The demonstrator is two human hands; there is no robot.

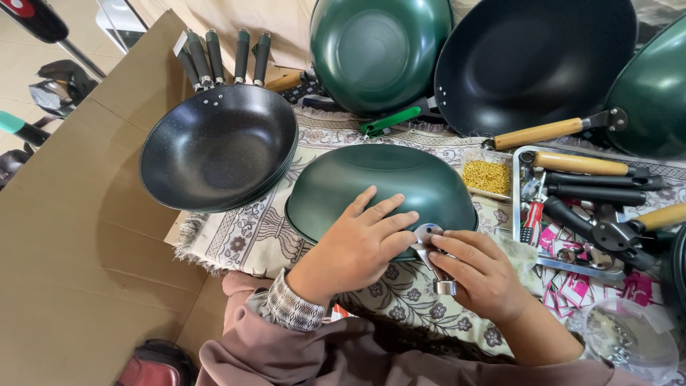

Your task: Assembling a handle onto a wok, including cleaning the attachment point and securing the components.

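Left hand [361,246]: laid flat, fingers spread, palm down on the near slope of the upturned green wok; pressing on it, gripping nothing.
Right hand [480,271]: curled loosely, thumb and fingertips pinching a metal handle bracket [429,246]; round end of the bracket touching the wok's near rim, ferrule end pointing back toward the wrist.
Upturned green wok [379,182]: bottom up, in the middle of the scene, resting on a patterned cloth [250,239], just far of both hands.
Sleeves: mauve, with a checked cuff [289,307] showing at the left wrist.
Left of the wok: stack of black speckled pans [218,146], open side up, four black handles pointing far; partly on the cloth, partly on brown cardboard [71,236].
Far side: green wok [379,53] leaning with its bottom toward the camera; black wok [532,61] beside it, open side showing; wooden handle [539,132] running right to another green wok [654,93] at the right edge.
Right of the wok: small tray of yellow rivets or screws [487,176], exact kind not clear; then a metal tray [520,207] with wooden and black handles [597,193] and a red-handled tool [531,218].
Near right: pink and white labels [582,289] scattered; clear plastic tub [629,339] with small metal parts.
Near left: dark red object [153,368] on the cardboard, kind not clear.
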